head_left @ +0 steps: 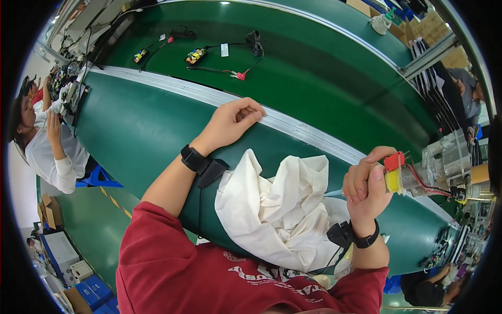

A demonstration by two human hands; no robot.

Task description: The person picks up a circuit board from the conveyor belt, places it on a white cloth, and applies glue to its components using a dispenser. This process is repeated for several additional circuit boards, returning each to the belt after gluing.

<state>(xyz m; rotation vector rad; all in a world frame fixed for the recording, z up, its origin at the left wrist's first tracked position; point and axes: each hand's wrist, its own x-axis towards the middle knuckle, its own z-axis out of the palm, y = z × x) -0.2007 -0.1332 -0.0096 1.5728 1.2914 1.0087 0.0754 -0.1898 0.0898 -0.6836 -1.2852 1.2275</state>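
Observation:
My left hand (234, 121) rests by the metal rail (293, 127) along the green bench, its fingers loosely curled in and nothing visible in them. On the right, my right hand (368, 186) is closed in a fist around a slender thing with a pale blue tip (334, 193) pointing left; most of it is hidden in the fingers. Just beyond this fist is a fixture with a red block (394, 161) and yellow tape (393, 181); whether the fingers touch it, I cannot tell. A crumpled white cloth (285, 214) lies between my forearms.
On the sunken green belt past the rail lie two small circuit boards (196, 55) (140, 55) with black cables (254, 44) and red connectors (240, 76). A white bottle (380, 23) stands at the back right. A person in white (52, 141) sits at left.

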